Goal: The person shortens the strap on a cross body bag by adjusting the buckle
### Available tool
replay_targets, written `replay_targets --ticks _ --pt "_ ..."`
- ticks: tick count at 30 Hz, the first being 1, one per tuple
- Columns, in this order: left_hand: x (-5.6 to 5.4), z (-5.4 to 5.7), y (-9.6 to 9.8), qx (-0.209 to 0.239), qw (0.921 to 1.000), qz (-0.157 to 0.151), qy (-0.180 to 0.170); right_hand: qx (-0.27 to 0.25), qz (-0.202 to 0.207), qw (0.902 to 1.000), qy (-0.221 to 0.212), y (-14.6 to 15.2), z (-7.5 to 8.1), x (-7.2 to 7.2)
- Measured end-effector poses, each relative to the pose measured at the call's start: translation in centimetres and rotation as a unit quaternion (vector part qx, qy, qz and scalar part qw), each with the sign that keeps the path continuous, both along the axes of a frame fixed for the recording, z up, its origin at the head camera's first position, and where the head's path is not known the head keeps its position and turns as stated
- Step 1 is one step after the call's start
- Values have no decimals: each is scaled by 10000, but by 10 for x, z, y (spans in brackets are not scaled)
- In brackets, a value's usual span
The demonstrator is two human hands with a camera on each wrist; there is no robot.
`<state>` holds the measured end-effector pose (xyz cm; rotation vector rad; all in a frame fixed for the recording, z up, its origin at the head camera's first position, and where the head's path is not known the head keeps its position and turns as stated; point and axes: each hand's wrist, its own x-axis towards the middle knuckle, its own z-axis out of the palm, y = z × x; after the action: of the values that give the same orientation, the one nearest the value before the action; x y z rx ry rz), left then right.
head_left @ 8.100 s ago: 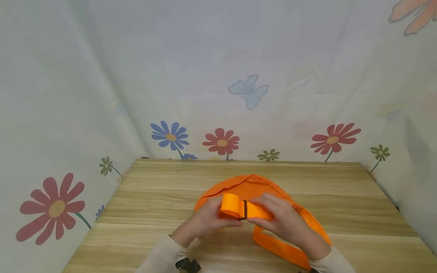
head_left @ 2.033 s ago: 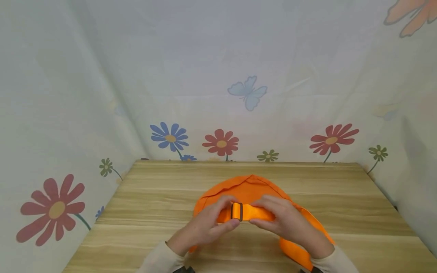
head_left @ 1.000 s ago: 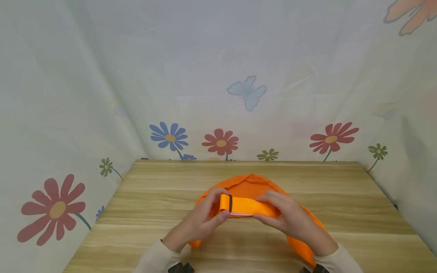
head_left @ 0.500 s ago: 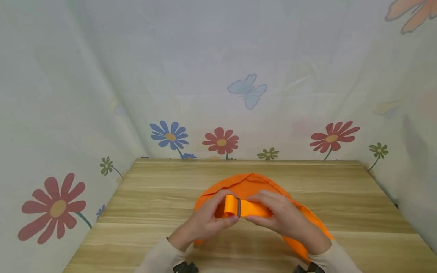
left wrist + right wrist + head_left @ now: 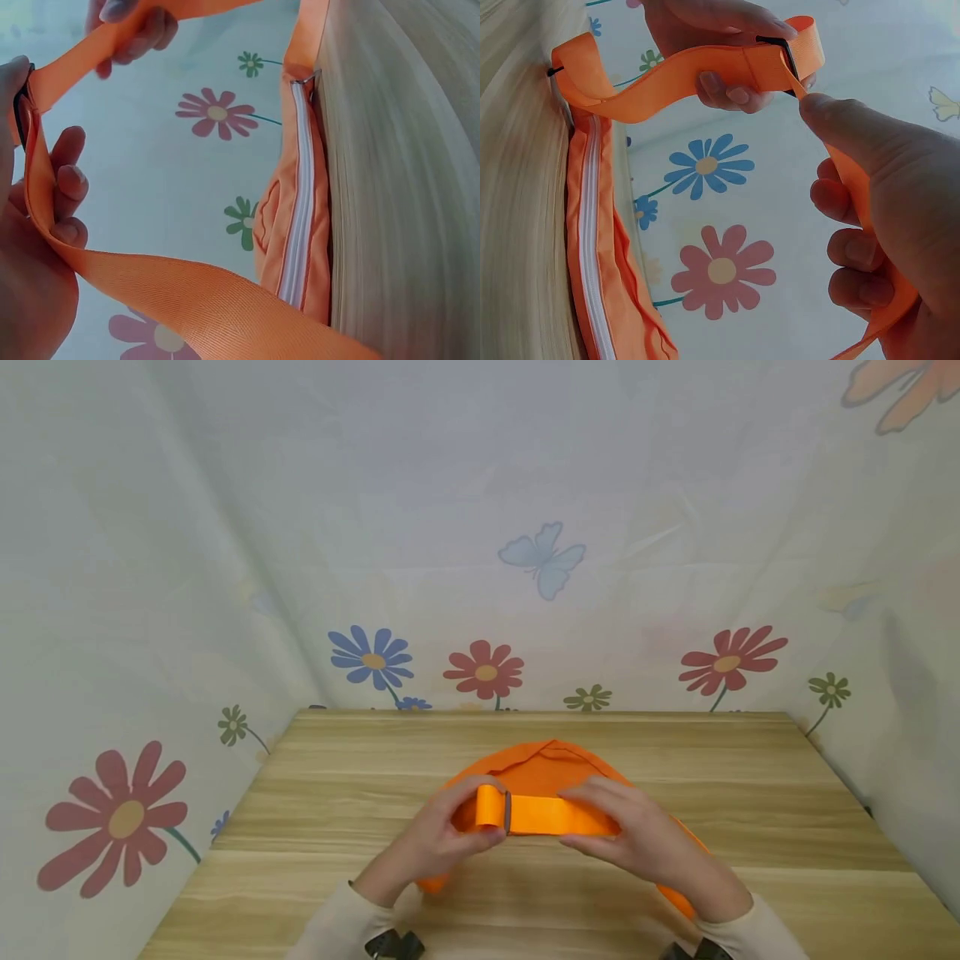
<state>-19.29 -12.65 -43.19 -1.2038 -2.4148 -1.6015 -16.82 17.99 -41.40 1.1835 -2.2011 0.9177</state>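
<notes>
An orange zippered bag (image 5: 551, 770) lies on the table, its white zipper (image 5: 300, 217) showing in both wrist views. Above it, an orange webbing strap (image 5: 536, 815) is stretched between the two hands. My left hand (image 5: 442, 835) pinches the strap beside a dark slide buckle (image 5: 507, 812), where the webbing folds into a loop. My right hand (image 5: 641, 835) grips the strap farther right, with the thumb pressed along it in the right wrist view. From the left hand, more strap runs down past the bag in the left wrist view. Part of the bag is hidden behind the hands.
A wood-grain table (image 5: 360, 752) stretches out under the bag. Behind and beside it hangs a pale curtain (image 5: 420, 485) printed with flowers and a butterfly. Dark wrist devices (image 5: 393, 945) sit on both cuffs.
Over the last half second both hands have drawn apart and the buckle has shifted left. The stretch of strap between buckle and right hand looks longer. The bag stays in place.
</notes>
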Motion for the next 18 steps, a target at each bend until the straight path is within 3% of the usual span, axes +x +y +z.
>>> replay_targets --ticks 8,14,18 --pt "0 -2 -5 259 9993 -160 -212 -203 75 9992 343 -2 -3 -1" --pt "-1 -1 -12 92 9985 -138 -515 -368 106 9992 127 -5 -6 -1" --pt "-2 -2 -11 258 9957 -188 -868 -414 166 9990 78 -7 -6 -1"
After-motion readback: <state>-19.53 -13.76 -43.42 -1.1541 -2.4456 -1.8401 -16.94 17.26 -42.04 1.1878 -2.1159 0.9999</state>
